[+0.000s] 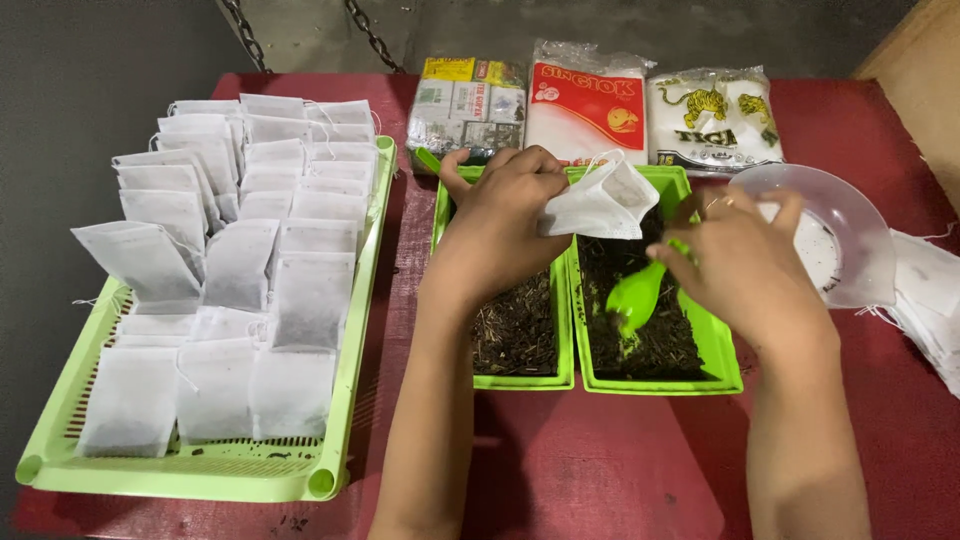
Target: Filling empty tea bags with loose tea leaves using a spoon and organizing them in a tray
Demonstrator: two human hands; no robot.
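- The small white paper filter bag [600, 203] is pinched at its left edge by the left hand [500, 215], fingers curled shut, above the 2 green plastic trays of dark dried leaves [655, 385].
- The right hand [745, 265] grips a green plastic scoop [635, 295], tip down in the right tray.
- On the dark red table [600, 460], a green slatted tray of filled white bags [330, 440] sits by the left edge.
- Both forearms reach in from the near edge.

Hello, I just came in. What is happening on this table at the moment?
A person sits at a red table. The left hand holds a small white filter bag over two green trays of dark dried material. The right hand holds a green scoop low in the right tray. On the left, a large green basket tray is full of white bags. Three packets and a clear plastic bowl stand behind.
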